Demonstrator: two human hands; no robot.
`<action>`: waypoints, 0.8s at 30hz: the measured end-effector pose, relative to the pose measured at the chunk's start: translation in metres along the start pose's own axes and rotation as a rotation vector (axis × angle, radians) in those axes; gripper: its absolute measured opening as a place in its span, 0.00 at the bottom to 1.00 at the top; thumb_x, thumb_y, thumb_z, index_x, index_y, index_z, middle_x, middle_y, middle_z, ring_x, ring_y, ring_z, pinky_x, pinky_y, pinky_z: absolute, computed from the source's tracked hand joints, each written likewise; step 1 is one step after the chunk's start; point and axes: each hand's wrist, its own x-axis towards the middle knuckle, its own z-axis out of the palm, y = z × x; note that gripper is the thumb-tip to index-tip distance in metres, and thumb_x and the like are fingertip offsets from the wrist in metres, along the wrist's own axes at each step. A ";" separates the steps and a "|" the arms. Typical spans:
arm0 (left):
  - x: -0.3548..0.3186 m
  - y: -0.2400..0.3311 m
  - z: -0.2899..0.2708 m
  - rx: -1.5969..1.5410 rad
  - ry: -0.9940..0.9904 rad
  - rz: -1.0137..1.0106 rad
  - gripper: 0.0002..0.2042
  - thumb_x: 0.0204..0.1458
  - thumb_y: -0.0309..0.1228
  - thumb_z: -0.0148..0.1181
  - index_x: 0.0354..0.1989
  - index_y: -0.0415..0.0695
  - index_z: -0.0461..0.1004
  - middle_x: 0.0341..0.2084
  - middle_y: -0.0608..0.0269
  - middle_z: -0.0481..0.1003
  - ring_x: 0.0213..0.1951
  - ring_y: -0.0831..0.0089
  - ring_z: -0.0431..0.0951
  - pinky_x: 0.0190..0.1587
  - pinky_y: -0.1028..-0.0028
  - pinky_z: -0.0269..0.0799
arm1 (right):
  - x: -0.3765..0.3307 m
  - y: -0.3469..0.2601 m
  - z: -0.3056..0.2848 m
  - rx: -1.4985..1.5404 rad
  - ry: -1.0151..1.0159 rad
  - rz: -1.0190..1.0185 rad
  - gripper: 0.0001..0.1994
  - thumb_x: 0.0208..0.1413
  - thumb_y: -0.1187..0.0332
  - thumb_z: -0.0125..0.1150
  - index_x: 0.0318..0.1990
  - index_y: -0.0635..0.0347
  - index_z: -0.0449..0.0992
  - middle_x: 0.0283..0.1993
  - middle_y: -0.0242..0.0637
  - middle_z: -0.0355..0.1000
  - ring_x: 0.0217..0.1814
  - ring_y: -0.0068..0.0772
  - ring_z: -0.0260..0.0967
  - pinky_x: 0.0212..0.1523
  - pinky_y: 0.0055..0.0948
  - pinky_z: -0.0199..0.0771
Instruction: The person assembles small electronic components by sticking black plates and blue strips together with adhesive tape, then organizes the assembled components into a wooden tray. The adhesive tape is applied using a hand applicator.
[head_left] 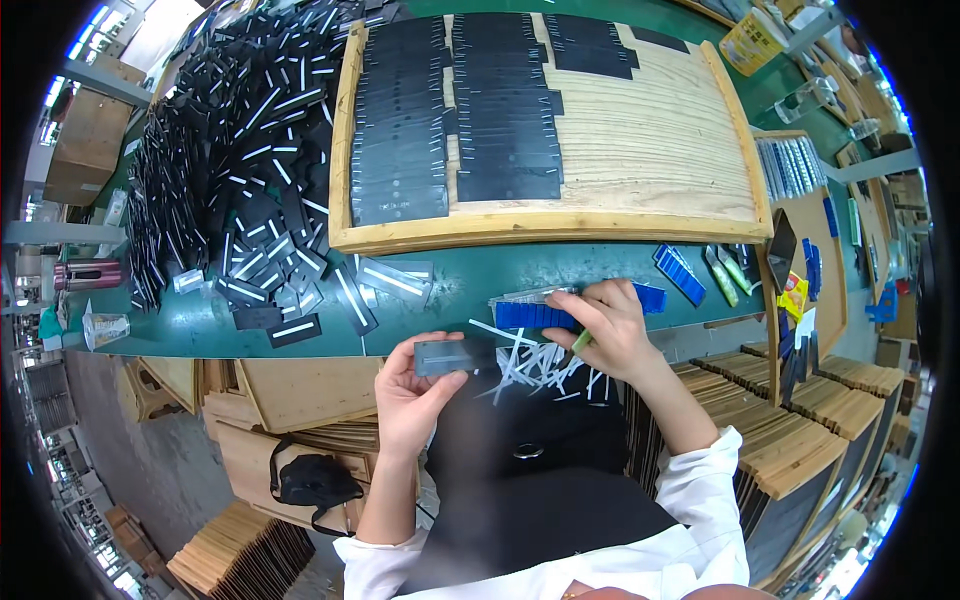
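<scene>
Green-topped table (200,325) runs across the view, a heap of loose black rectangular pieces with white strips (240,180) at ten o'clock, a pale wooden tray (650,130) at twelve. Left hand (410,395) pinches a small dark rectangular plate (445,356), its grip closed on the plate's lower edge. Right hand (610,330), at three o'clock of the plate, presses fingertips on a blue ribbed strip stack (535,315). Looks like the strip-fitting step; next calls for bringing strip and plate together squarely.

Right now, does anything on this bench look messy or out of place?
Yes. White strips lie scattered over the table edge and the person's lap, criss-crossed rather than stacked. The black pieces on the left sit in a loose heap, unlike the neat rows in the wooden tray.
</scene>
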 end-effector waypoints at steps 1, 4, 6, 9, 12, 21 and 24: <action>0.000 0.000 0.001 0.003 0.002 -0.021 0.23 0.47 0.11 0.63 0.54 0.35 0.68 0.51 0.50 0.75 0.47 0.73 0.78 0.48 0.77 0.77 | -0.001 -0.001 0.000 -0.055 0.015 -0.058 0.30 0.40 0.65 0.76 0.54 0.55 0.72 0.41 0.28 0.79 0.35 0.30 0.67 0.39 0.30 0.61; 0.002 -0.004 0.002 0.007 -0.007 -0.009 0.26 0.47 0.11 0.63 0.57 0.37 0.65 0.52 0.52 0.73 0.42 0.74 0.80 0.41 0.81 0.77 | -0.007 0.002 0.003 -0.180 0.078 -0.243 0.20 0.50 0.66 0.63 0.53 0.51 0.74 0.46 0.26 0.78 0.39 0.23 0.65 0.42 0.24 0.59; 0.003 -0.004 0.003 0.009 -0.009 -0.006 0.27 0.47 0.11 0.62 0.57 0.38 0.64 0.52 0.52 0.72 0.40 0.75 0.80 0.37 0.83 0.76 | -0.005 0.001 0.001 -0.209 0.096 -0.282 0.18 0.51 0.67 0.61 0.52 0.51 0.75 0.46 0.26 0.78 0.39 0.22 0.64 0.42 0.24 0.59; 0.003 -0.003 0.004 0.074 -0.013 -0.014 0.28 0.47 0.11 0.62 0.58 0.39 0.63 0.52 0.53 0.70 0.36 0.76 0.81 0.31 0.85 0.73 | -0.002 0.000 -0.002 -0.244 0.135 -0.344 0.16 0.53 0.68 0.58 0.50 0.50 0.76 0.47 0.26 0.78 0.39 0.22 0.63 0.41 0.24 0.58; 0.003 -0.003 0.005 0.058 -0.015 -0.014 0.28 0.47 0.11 0.62 0.58 0.38 0.63 0.52 0.53 0.70 0.34 0.77 0.81 0.30 0.86 0.72 | -0.001 0.001 -0.003 -0.235 0.077 -0.309 0.18 0.50 0.65 0.63 0.51 0.51 0.75 0.45 0.26 0.78 0.38 0.23 0.65 0.41 0.25 0.58; 0.004 -0.009 0.005 0.048 -0.021 -0.014 0.28 0.47 0.11 0.62 0.58 0.38 0.63 0.52 0.53 0.70 0.35 0.78 0.80 0.30 0.86 0.71 | -0.002 0.002 0.001 0.017 0.028 -0.003 0.37 0.40 0.63 0.76 0.60 0.57 0.66 0.40 0.28 0.80 0.35 0.30 0.68 0.40 0.32 0.62; 0.005 -0.009 0.007 0.045 -0.019 -0.020 0.28 0.47 0.11 0.62 0.58 0.39 0.63 0.52 0.53 0.70 0.34 0.78 0.80 0.30 0.86 0.71 | -0.001 0.001 0.001 0.044 0.060 0.026 0.35 0.40 0.65 0.76 0.58 0.56 0.67 0.41 0.28 0.80 0.35 0.30 0.68 0.41 0.32 0.61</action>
